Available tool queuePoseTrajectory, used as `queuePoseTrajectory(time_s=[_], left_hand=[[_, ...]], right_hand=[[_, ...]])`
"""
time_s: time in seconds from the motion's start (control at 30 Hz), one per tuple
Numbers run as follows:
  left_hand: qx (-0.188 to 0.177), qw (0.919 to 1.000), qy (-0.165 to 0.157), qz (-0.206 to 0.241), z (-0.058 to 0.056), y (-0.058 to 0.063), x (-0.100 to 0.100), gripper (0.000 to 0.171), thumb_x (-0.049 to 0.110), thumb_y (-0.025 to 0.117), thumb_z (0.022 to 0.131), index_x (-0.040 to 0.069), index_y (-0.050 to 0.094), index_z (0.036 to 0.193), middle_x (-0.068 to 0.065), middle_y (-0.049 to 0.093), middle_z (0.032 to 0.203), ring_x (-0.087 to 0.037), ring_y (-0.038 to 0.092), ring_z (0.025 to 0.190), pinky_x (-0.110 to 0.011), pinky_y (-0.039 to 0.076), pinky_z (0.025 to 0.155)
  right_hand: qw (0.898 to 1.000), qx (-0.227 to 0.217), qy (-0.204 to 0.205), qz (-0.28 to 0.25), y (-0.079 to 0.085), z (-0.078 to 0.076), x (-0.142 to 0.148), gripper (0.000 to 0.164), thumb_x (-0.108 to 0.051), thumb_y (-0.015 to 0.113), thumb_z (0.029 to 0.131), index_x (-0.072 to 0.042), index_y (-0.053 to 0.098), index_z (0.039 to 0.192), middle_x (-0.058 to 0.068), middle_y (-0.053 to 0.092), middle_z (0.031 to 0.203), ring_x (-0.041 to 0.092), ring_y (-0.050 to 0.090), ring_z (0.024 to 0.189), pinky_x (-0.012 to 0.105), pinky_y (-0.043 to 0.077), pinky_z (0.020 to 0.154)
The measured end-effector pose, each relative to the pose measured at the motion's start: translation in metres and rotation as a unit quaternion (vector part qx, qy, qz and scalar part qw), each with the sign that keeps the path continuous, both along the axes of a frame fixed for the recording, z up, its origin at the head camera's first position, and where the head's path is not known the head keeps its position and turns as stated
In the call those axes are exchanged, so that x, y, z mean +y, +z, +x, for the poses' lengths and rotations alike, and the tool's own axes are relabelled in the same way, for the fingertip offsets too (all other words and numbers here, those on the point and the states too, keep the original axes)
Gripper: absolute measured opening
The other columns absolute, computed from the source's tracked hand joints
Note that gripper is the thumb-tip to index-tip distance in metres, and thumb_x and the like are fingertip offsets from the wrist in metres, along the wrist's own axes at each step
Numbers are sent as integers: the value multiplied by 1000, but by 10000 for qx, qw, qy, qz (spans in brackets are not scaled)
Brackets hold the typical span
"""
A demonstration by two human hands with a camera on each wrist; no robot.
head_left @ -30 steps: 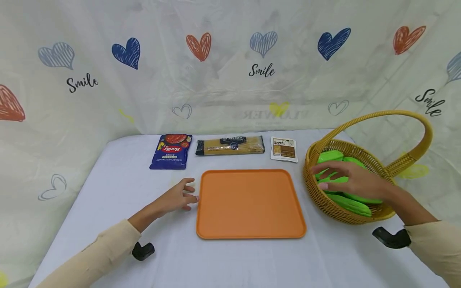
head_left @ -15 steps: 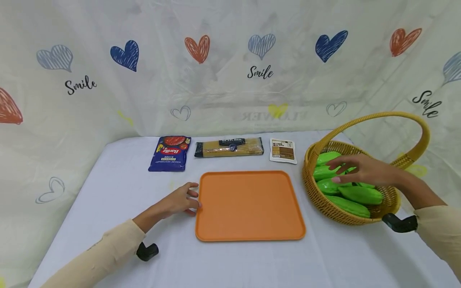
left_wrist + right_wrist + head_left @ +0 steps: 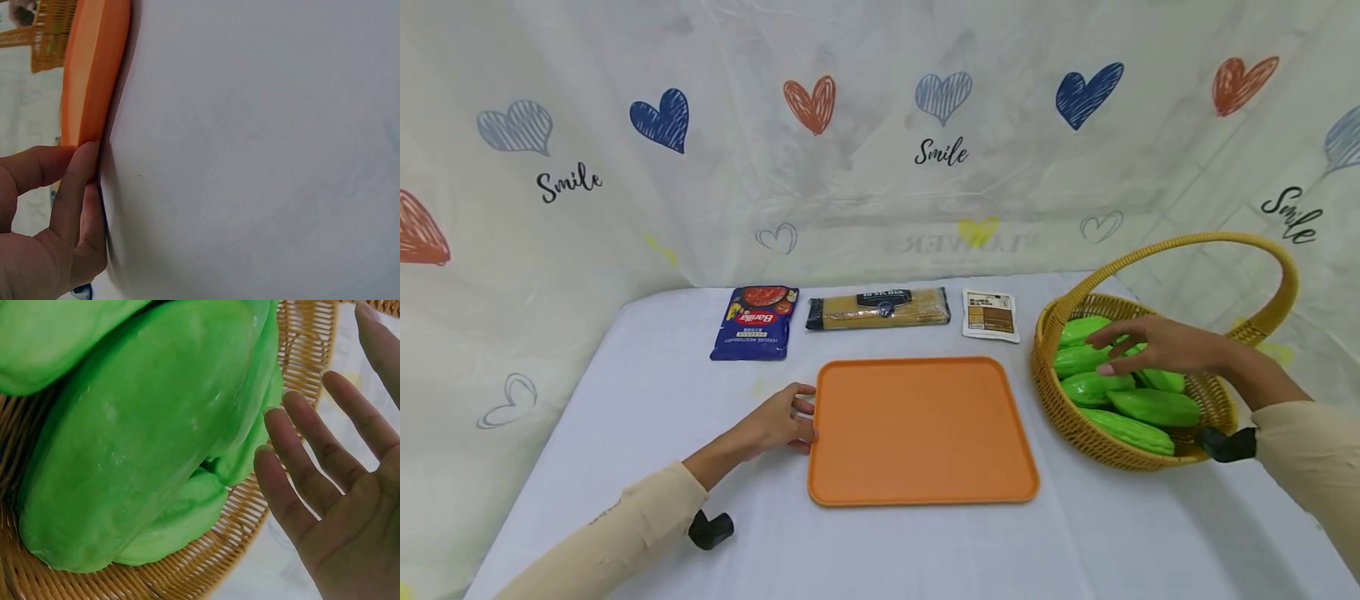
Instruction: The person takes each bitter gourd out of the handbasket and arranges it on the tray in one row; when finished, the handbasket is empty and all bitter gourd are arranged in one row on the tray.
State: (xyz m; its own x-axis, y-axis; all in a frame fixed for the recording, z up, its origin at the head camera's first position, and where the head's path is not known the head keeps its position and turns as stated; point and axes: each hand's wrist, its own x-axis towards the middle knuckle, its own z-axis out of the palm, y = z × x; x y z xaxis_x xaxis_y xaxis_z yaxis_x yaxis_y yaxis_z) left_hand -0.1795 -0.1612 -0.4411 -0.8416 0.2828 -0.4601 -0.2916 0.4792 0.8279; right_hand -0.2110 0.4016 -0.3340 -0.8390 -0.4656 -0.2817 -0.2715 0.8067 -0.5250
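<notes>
My left hand (image 3: pixel 775 421) is at the left side of an orange tray (image 3: pixel 921 429). In the left wrist view, thumb and fingers pinch the rim of the tray (image 3: pixel 94 75). Over a wicker basket (image 3: pixel 1063 421) on the right hovers my right hand (image 3: pixel 1176 346), its fingers apart and holding nothing. Several long green gourd-like vegetables (image 3: pixel 1153 407) lie in the basket, some partly hidden by that hand. The right wrist view has a large green vegetable (image 3: pixel 137 431) close up, with the spread hand (image 3: pixel 350 506) beside it.
Along the back of the white-covered table lie a blue Barilla pouch (image 3: pixel 756 323), a pack of spaghetti (image 3: pixel 880 309) and a small white-and-brown packet (image 3: pixel 991 316). The basket's tall handle (image 3: pixel 1195 240) arches over its right part. A printed curtain (image 3: pixel 865 192) hangs behind.
My left hand has moved slightly right and taken hold of the tray's rim. My right hand has shifted up and right over the basket, uncovering more of the green vegetables.
</notes>
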Motion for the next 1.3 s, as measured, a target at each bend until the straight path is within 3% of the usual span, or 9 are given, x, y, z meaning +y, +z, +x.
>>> queuePoseTrajectory(time_s=[0.2, 0.47, 0.73, 0.9, 1.13, 1.3], left_hand=[[-20, 10000, 15, -33, -1, 1, 1, 76, -4, 74, 84, 6, 36, 149, -16, 54, 130, -22, 64, 100, -35, 64, 75], [-60, 10000, 45, -45, -1, 0, 1, 77, -5, 74, 84, 7, 36, 149, -17, 53, 130, -23, 64, 100, -35, 64, 75], [-86, 10000, 19, 31, -2, -2, 0, 77, -6, 74, 83, 7, 36, 149, -17, 53, 129, -22, 64, 98, -36, 64, 75], [-105, 9999, 39, 26, -2, 0, 0, 77, -6, 74, 83, 6, 35, 149, -17, 53, 129, -23, 64, 99, -36, 64, 74], [-132, 9999, 65, 58, -2, 1, 0, 78, -7, 73, 83, 7, 35, 149, -17, 53, 128, -23, 64, 98, -36, 64, 75], [-124, 9999, 44, 56, -2, 1, 0, 77, -6, 74, 83, 7, 35, 149, -17, 53, 128, -23, 64, 99, -36, 64, 75]], right_hand=[[9992, -333, 183, -90, -2, -4, 9, 48, -24, 71, 93, 0, 59, 134, 24, 59, 134, 37, 65, 113, 23, 57, 80], [9971, -613, 449, 2, -5, -4, 17, 40, -24, 73, 91, -3, 67, 125, 19, 64, 128, 20, 67, 108, 22, 56, 81], [9928, -1113, 433, 31, -1, -6, 20, 41, -23, 72, 92, 0, 67, 125, 20, 65, 128, 16, 69, 106, 20, 56, 80], [9943, -1007, 244, 258, 0, -8, 20, 47, -27, 73, 92, -1, 63, 130, 24, 59, 135, 28, 67, 111, 24, 55, 81], [9977, -574, 13, 364, 0, -17, 15, 56, -32, 71, 93, -1, 57, 138, 26, 54, 141, 40, 61, 119, 47, 57, 89], [9992, -214, 53, 324, -3, -28, 13, 56, -31, 71, 92, -1, 58, 137, 27, 55, 139, 44, 60, 119, 55, 56, 90]])
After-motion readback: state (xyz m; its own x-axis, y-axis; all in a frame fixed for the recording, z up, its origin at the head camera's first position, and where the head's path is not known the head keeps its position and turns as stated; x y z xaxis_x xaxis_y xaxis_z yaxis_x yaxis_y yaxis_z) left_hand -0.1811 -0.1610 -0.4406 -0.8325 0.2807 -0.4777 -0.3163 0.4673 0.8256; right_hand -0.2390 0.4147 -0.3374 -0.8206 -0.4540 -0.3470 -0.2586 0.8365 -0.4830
